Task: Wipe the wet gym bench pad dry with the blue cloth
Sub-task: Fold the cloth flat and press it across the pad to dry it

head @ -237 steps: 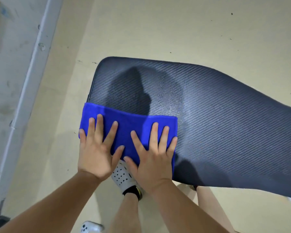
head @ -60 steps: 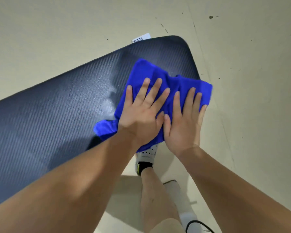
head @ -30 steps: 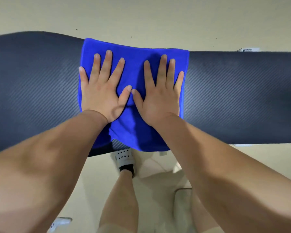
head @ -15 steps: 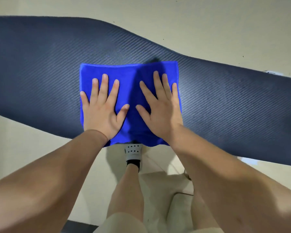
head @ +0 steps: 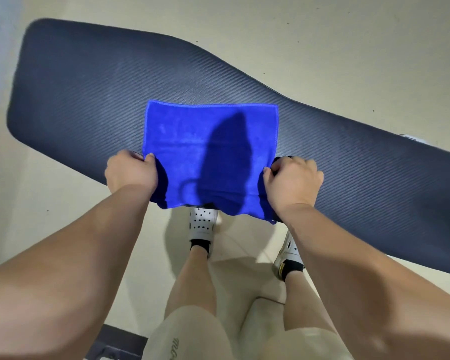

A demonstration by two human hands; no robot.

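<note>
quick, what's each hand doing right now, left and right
Left hand: closed, gripping the left edge of the blue cloth.
Right hand: closed, gripping the cloth's right edge.

Bench pad [head: 89, 87]: right end cut off by the picture's right edge; its frame and legs are hidden beneath it, apart from a dark piece at the bottom edge that may not belong to it.
Blue cloth [head: 208, 141]: near left and near right corners hidden inside the closed fists; the pad surface under it is covered, so wet or dry cannot be told there.
Left hand [head: 131, 174]: fingertips curled out of sight.
Right hand [head: 294, 181]: fingertips likewise hidden.
Small white tag [head: 411, 137] at the pad's far right edge: too small to read.
Right shoe [head: 287, 252]: mostly behind the right forearm.
</note>
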